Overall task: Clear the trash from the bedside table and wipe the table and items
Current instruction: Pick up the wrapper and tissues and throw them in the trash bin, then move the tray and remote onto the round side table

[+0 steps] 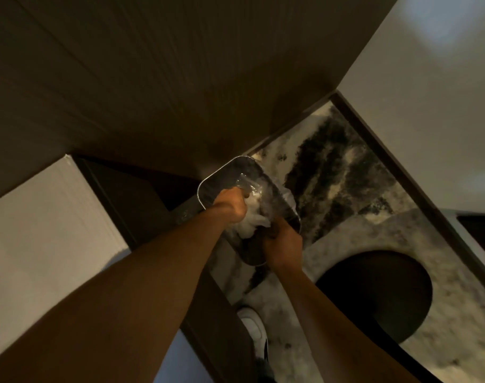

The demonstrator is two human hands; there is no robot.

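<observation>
A small dark trash bin with a silver rim stands on the floor below me, against a dark wooden panel. Over its mouth I hold a wad of white crumpled trash with clear plastic wrap bunched on top. My left hand is clenched on the upper left side of the wad. My right hand has its fingers curled on the wad's lower right edge, just above the bin's near rim. The bin's inside is too dark to make out.
A grey and black patterned rug covers the floor. A dark round object sits at the right. My white shoe is near the bin. White bedding lies at the left, and a white wall at the upper right.
</observation>
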